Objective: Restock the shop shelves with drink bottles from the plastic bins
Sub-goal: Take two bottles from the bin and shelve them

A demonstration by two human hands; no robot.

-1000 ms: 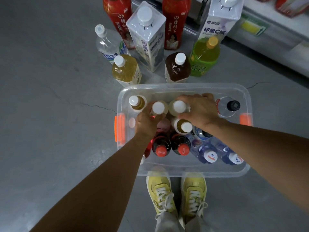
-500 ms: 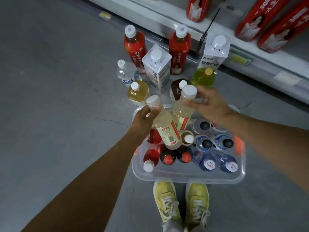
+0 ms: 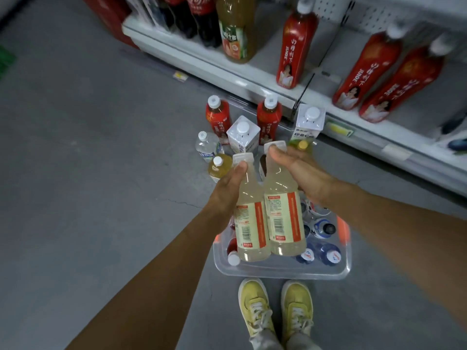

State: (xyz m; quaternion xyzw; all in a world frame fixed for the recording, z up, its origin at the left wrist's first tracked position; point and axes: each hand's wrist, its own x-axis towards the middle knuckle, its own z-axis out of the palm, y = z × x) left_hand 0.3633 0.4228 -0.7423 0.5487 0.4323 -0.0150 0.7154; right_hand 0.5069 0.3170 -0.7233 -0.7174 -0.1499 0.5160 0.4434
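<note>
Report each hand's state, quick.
Left hand: holding the left pale bottle.
Right hand: holding the right pale bottle.

A shop aisle: a low white shelf point(image 3: 222, 69) carries rows of matching red juice bottles point(image 3: 295, 46) and dark cola bottles point(image 3: 202, 18); price tags point(image 3: 338, 128) line its front edge; a perforated back panel point(image 3: 328, 8) rises behind; more drinks stand on the grey concrete floor point(image 3: 75, 173) beside a clear plastic bin point(image 3: 278, 270).

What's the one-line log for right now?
left hand: grips left bottle | right hand: grips right bottle | both: above bin | shelf: ahead
</note>
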